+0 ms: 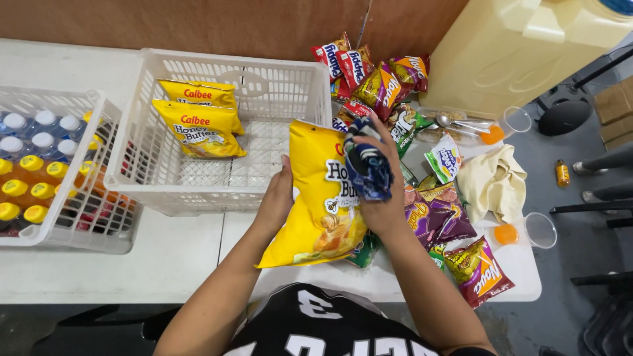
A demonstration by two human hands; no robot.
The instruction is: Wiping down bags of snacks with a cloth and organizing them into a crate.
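yellow chip bag held upright-ish over the white surface, just in front of the white basket. left hand grips its left edge, fingers wrapped behind, thumb side on the front. right hand is closed around a dark blue cloth, pressing it against the bag's upper right front. two more yellow chip bags lie overlapping inside the basket, rear left corner. second white basket further left holds bottles with white and yellow caps. pile of mixed snack packs sits behind and right of the held bag; purple packs just right of the right wrist. cream cloth and two clear cups with orange bits near the surface's right edge.
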